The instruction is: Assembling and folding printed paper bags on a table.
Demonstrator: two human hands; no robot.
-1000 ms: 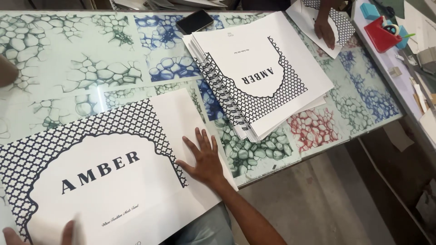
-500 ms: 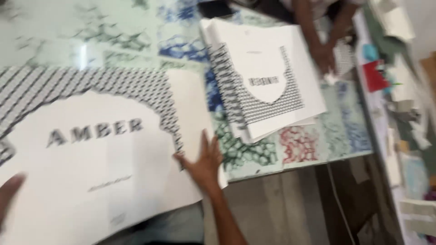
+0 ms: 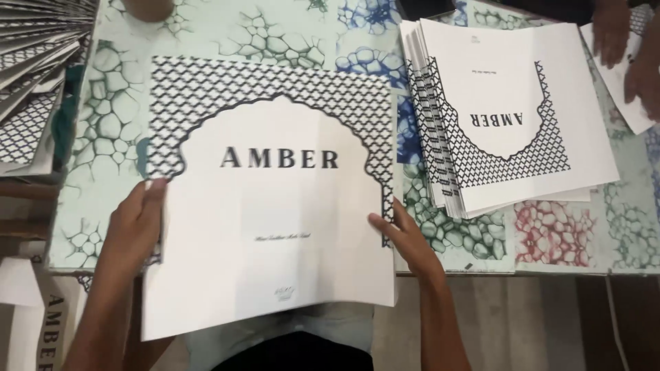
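Left hand (image 3: 137,220) and right hand (image 3: 405,240) clamp the white printed sheet (image 3: 275,254), lattice-patterned arch on top.

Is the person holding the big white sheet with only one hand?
No, the left hand grips the sheet at its left edge and the right hand at its right edge.

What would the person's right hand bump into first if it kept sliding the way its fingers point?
The right hand points up and left across the large printed sheet it holds. It would probably just slide over that sheet's arch pattern; nothing else shows in that line, though height is unclear.
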